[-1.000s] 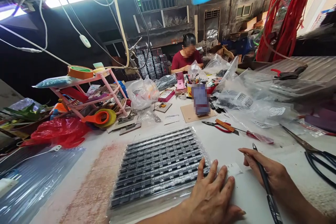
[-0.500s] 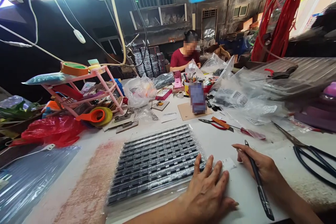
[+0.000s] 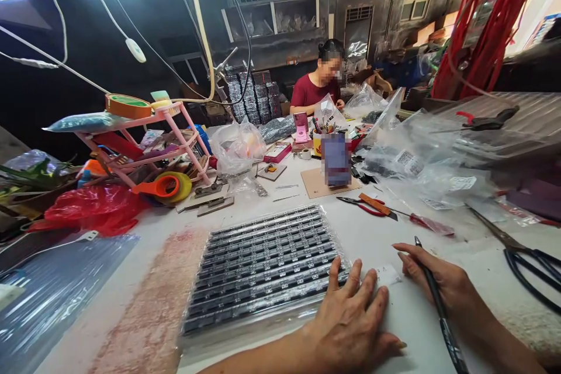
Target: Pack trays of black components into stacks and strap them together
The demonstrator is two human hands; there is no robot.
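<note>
A flat pack of dark strips in clear plastic (image 3: 263,263) lies on the white table, several strips side by side. My left hand (image 3: 350,315) rests with its fingers spread, the fingertips on the pack's right edge and on a small white paper slip (image 3: 388,274). To the right of the slip, my right hand (image 3: 442,280) holds a black pen (image 3: 445,321) between thumb and fingers, its narrow end pointing away from me.
Red-handled pliers (image 3: 366,205) and large scissors (image 3: 521,251) lie at the right. A pink rack (image 3: 175,146) and red bag (image 3: 96,210) stand left. Plastic bags (image 3: 421,169) cover the back right. A person in a red shirt (image 3: 307,93) sits across the table.
The view has shifted, so most things appear slightly further right. Both hands keep nearly the same pose, my left on the pack's edge and my right with the pen.
</note>
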